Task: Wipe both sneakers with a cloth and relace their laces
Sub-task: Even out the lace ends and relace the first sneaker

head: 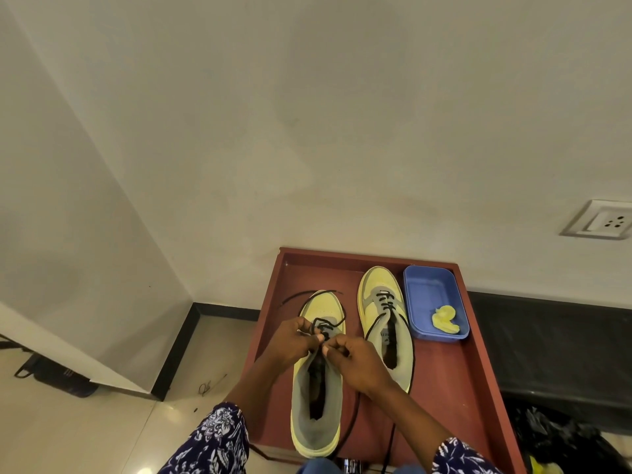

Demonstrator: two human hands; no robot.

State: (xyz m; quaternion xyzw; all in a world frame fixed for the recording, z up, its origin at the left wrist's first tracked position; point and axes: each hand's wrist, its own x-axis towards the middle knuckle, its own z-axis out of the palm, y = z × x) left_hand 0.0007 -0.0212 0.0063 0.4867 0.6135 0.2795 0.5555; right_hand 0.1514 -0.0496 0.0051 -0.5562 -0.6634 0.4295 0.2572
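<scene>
lying on a red tray (455, 388), two yellow sneakers are seen side by side. a black lace (325, 325) is pinched by the fingertips of the left hand (294, 342) and right hand (359, 360) over the near sneaker (316, 419). the far sneaker (383, 302) is partly laced. a yellow cloth (444, 319) is bunched in a blue tub (427, 289).

the two sneakers (316, 405) in front of me look like soft matt fabric, pale yellow with grey panels, on smooth rubbery soles. the lace (325, 325) is thin black cord. the desk (455, 388) is reddish-brown wood with a flat, dull finish. the blue tub (424, 292) is smooth plastic, holding a crumpled yellow cloth (444, 319). the floor (85, 432) is glossy tile. my sleeves (219, 436) are printed woven cotton.
</scene>
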